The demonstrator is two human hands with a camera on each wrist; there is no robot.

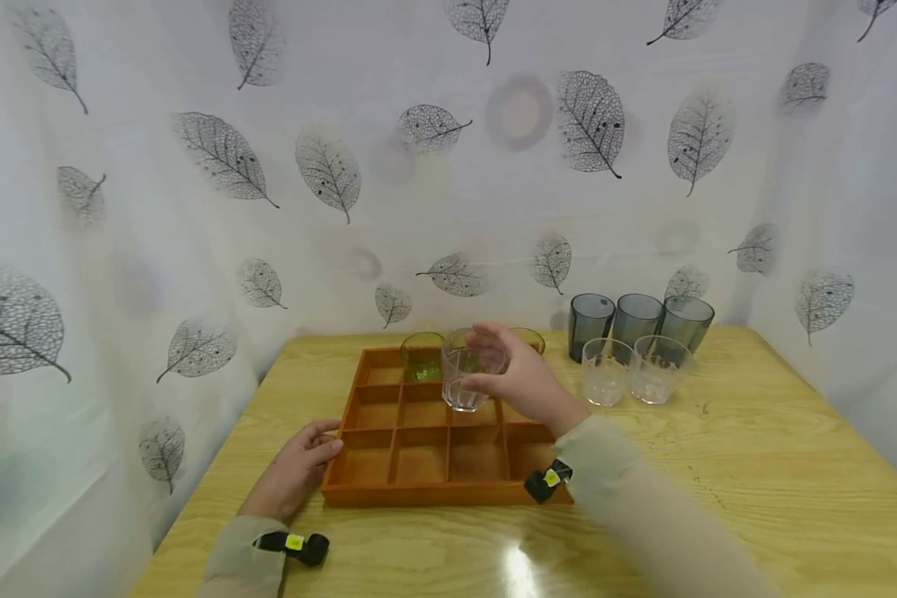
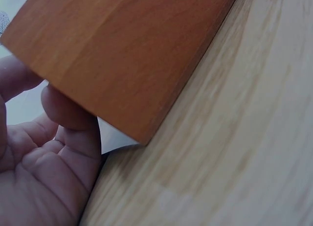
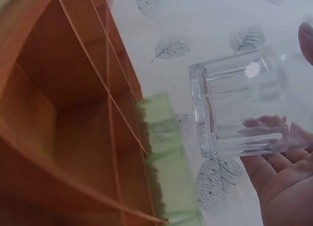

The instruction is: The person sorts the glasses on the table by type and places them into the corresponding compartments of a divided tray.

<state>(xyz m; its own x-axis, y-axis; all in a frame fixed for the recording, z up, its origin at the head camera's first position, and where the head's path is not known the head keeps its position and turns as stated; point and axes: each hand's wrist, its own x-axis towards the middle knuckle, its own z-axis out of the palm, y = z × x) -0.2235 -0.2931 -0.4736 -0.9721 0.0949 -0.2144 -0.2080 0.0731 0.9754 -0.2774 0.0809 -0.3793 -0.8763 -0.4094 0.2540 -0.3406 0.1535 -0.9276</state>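
My right hand holds a clear drinking glass over the middle of a reddish-brown wooden compartment tray. In the right wrist view the glass lies sideways in the picture, its thick base toward the tray, with the thumb on one side and fingers on the other. At the tray's left side, my left hand rests its fingers and thumb against the outer wall. Green-tinted glasses stand in the tray's back row, partly hidden by the right hand and the clear glass.
Right of the tray, two clear glasses stand in front of several grey-blue tumblers. The wood-grain table extends to the right and front. A leaf-patterned white curtain hangs behind and at both sides.
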